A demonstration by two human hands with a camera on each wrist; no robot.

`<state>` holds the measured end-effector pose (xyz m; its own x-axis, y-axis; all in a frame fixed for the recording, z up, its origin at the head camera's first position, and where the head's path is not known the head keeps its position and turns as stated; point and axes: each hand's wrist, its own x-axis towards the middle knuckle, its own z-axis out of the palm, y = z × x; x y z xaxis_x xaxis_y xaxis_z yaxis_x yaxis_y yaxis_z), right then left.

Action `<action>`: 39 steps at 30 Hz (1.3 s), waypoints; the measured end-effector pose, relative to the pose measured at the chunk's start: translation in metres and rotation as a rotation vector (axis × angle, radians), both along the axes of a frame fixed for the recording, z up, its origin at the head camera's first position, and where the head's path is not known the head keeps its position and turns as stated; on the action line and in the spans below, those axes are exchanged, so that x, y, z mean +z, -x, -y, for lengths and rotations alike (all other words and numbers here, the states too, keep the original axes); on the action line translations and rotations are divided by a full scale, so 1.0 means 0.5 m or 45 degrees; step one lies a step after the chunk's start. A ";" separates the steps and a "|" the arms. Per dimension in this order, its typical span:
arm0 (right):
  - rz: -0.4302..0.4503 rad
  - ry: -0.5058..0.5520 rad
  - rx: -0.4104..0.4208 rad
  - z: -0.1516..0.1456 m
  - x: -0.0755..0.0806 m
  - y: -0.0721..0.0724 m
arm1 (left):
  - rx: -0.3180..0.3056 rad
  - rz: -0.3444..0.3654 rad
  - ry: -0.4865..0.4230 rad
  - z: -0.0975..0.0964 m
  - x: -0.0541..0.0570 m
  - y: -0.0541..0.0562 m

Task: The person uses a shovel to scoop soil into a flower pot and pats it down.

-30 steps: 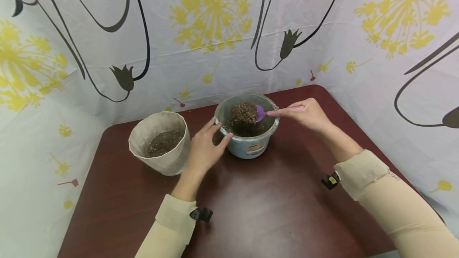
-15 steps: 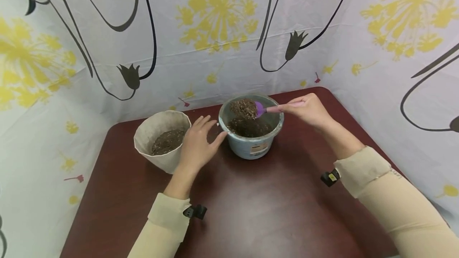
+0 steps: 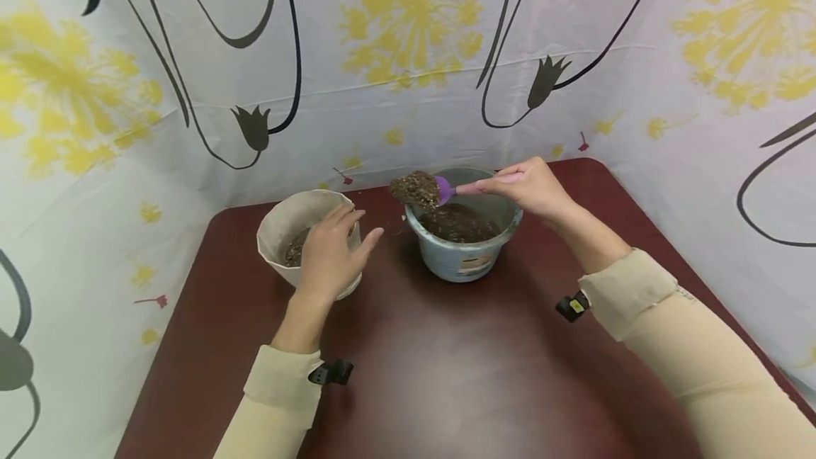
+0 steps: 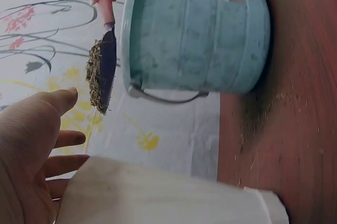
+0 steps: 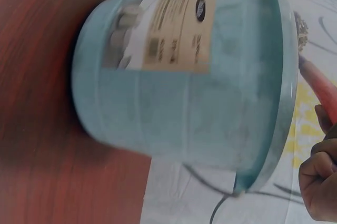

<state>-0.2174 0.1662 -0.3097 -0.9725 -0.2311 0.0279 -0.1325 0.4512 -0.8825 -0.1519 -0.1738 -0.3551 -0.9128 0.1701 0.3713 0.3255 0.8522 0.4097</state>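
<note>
My right hand grips the pink handle of a trowel with a purple blade. Dark soil is heaped on the blade, which reaches past the left rim of a blue-green bucket. More soil lies inside that bucket. A whitish pot with a wavy rim, part filled with soil, stands to the left. My left hand is over this pot's near right side, fingers spread and loosely bent, covering part of its rim. In the left wrist view the loaded trowel is just beyond the left thumb.
Both containers stand toward the back of a dark red-brown table. Crumbs of soil lie on the tabletop beside the bucket. A patterned white curtain hangs behind and along the sides. The bucket's wire handle hangs down its side.
My left hand has left the bucket's rim and moved left to the whitish pot. The right hand has raised the soil-laden trowel out of the bucket and carried it left across the rim.
</note>
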 end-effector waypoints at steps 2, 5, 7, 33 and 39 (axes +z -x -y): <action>0.005 0.017 0.029 0.012 0.003 0.005 | 0.014 -0.005 -0.010 0.009 0.000 -0.003; -0.010 0.030 0.085 0.032 0.006 0.015 | 0.039 -0.014 -0.031 0.024 0.000 -0.009; -0.017 0.033 0.118 0.048 0.010 0.022 | 0.057 -0.035 -0.040 0.033 0.000 -0.013; -1.609 -0.610 0.281 0.219 -0.051 0.017 | 0.226 -0.068 -0.032 0.109 -0.033 -0.047; -1.452 -0.521 0.158 0.192 -0.037 0.012 | 0.219 -0.143 -0.047 0.108 -0.035 -0.044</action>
<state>-0.2236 0.0704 -0.3284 -0.4080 -0.5126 0.7555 -0.8012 0.5978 -0.0271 -0.1301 -0.2279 -0.3728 -0.8797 -0.0005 0.4755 0.2217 0.8842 0.4112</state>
